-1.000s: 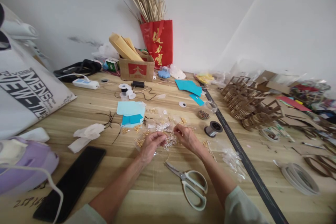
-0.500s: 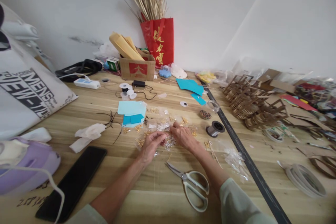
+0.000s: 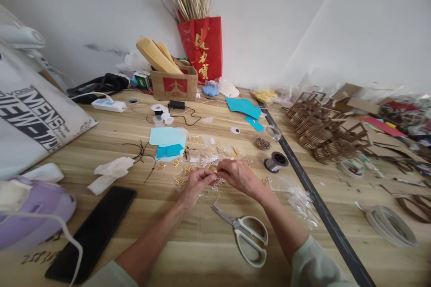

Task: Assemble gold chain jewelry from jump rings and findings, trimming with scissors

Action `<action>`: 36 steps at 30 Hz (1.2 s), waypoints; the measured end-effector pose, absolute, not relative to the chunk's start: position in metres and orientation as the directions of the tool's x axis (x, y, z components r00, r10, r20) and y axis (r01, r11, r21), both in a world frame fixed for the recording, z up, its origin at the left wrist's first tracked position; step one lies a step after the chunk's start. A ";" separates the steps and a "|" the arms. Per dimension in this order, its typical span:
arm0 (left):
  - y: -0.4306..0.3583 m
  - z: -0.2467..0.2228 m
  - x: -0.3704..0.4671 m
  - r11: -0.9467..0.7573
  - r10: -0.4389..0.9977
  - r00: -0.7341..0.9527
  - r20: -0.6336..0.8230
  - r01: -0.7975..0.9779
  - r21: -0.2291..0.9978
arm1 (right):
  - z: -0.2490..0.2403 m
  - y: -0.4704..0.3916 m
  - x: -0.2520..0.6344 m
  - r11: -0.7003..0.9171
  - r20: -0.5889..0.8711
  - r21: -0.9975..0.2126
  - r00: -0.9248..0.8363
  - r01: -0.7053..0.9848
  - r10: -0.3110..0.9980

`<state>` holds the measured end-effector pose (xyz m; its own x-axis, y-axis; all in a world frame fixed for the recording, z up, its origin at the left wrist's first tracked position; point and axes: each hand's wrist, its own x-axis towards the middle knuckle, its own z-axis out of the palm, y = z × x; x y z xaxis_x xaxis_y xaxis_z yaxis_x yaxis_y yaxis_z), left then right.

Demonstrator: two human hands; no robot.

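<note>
Over the middle of the table, my left hand (image 3: pixel 198 184) and my right hand (image 3: pixel 238 176) meet at the fingertips. Both are closed in a pinch, and what lies between the fingers is too small to make out. Beneath and around them are small silver findings (image 3: pixel 219 182) and gold findings (image 3: pixel 182 181), partly hidden by my hands. Scissors with pale handles (image 3: pixel 247 232) lie just in front of the hands, blades toward them. A gold chain (image 3: pixel 268 181) lies partly behind my right forearm. Blue cards (image 3: pixel 168 136) sit beyond my left hand.
A wire spool (image 3: pixel 276 161) and a tub of beads (image 3: pixel 263 144) stand to the right, near a dark strip (image 3: pixel 305 183). Small woven baskets (image 3: pixel 319 132) cluster beyond it. A black phone (image 3: pixel 92 233) and crumpled tissue (image 3: pixel 112 171) lie left. At the back are a carton (image 3: pixel 173 86) and red bag (image 3: pixel 202 49).
My right hand has shifted slightly right and turned, its fingertips now meeting those of my left hand. The left hand stays almost in place. The view has moved a little.
</note>
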<state>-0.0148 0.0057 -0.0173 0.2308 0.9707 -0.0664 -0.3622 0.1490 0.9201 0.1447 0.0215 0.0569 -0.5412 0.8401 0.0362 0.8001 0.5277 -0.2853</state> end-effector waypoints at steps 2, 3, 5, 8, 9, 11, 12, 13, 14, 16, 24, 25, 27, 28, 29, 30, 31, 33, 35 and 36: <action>0.005 -0.016 -0.015 0.154 0.968 0.241 -0.067 -0.366 0.918 | 0.060 0.019 0.150 0.515 0.048 -0.344 -0.533 0.785 0.845; 0.005 -0.016 -0.015 0.156 0.967 0.248 -0.065 -0.370 0.916 | 0.061 0.018 0.153 0.503 0.054 -0.376 -0.524 0.778 0.850; 0.004 -0.015 -0.015 0.163 0.962 0.266 -0.059 -0.391 0.906 | 0.062 0.016 0.162 0.489 0.069 -0.441 -0.514 0.753 0.855; 0.004 -0.017 -0.015 0.198 0.958 0.276 -0.079 -0.436 0.878 | 0.060 0.014 0.178 0.461 0.100 -0.522 -0.485 0.718 0.869; 0.004 -0.017 -0.014 0.214 0.956 0.279 -0.091 -0.452 0.866 | 0.060 0.013 0.182 0.445 0.111 -0.550 -0.466 0.707 0.878; 0.003 -0.018 -0.014 0.246 0.950 0.292 -0.110 -0.486 0.839 | 0.060 0.010 0.190 0.404 0.118 -0.634 -0.434 0.659 0.893; 0.003 -0.017 -0.014 0.258 0.947 0.302 -0.113 -0.501 0.826 | 0.060 0.008 0.192 0.375 0.109 -0.686 -0.421 0.624 0.901; 0.002 -0.017 -0.014 0.265 0.943 0.313 -0.109 -0.515 0.816 | 0.061 0.005 0.194 0.335 0.095 -0.744 -0.406 0.578 0.909; 0.002 -0.016 -0.013 0.268 0.940 0.325 -0.101 -0.524 0.809 | 0.062 0.003 0.196 0.289 0.076 -0.804 -0.393 0.520 0.916; 0.001 -0.013 -0.013 0.265 0.936 0.343 -0.082 -0.532 0.804 | 0.063 -0.002 0.198 0.193 0.045 -0.908 -0.373 0.371 0.927; -0.006 -0.001 -0.011 0.287 0.912 0.404 -0.077 -0.492 0.822 | 0.052 -0.018 0.197 -0.152 -0.054 -0.944 -0.318 -0.292 0.946; -0.007 0.000 -0.011 0.288 0.907 0.414 -0.076 -0.479 0.829 | 0.051 -0.019 0.197 -0.182 -0.066 -0.920 -0.322 -0.347 0.944; -0.008 0.001 -0.009 0.281 0.900 0.431 -0.068 -0.454 0.846 | 0.050 -0.020 0.197 -0.218 -0.078 -0.878 -0.323 -0.427 0.943; -0.008 0.001 -0.009 0.278 0.897 0.436 -0.066 -0.443 0.852 | 0.049 -0.021 0.197 -0.229 -0.081 -0.860 -0.321 -0.456 0.944; -0.008 0.002 -0.009 0.277 0.894 0.442 -0.066 -0.433 0.858 | 0.049 -0.021 0.197 -0.238 -0.085 -0.844 -0.318 -0.481 0.944; -0.008 0.002 -0.008 0.278 0.892 0.447 -0.068 -0.424 0.862 | 0.049 -0.021 0.197 -0.245 -0.087 -0.829 -0.315 -0.503 0.945; -0.008 0.001 -0.008 0.280 0.889 0.453 -0.071 -0.414 0.866 | 0.048 -0.021 0.198 -0.249 -0.088 -0.814 -0.312 -0.524 0.946; -0.008 0.001 -0.009 0.276 0.882 0.467 -0.068 -0.394 0.877 | 0.045 -0.020 0.199 -0.244 -0.081 -0.790 -0.299 -0.563 0.951; -0.008 0.000 -0.010 0.254 0.873 0.484 -0.048 -0.368 0.894 | 0.040 -0.019 0.201 -0.228 -0.077 -0.775 -0.271 -0.590 0.960; -0.008 -0.001 -0.010 0.235 0.867 0.497 -0.032 -0.352 0.906 | 0.038 -0.018 0.202 -0.222 -0.082 -0.771 -0.252 -0.597 0.964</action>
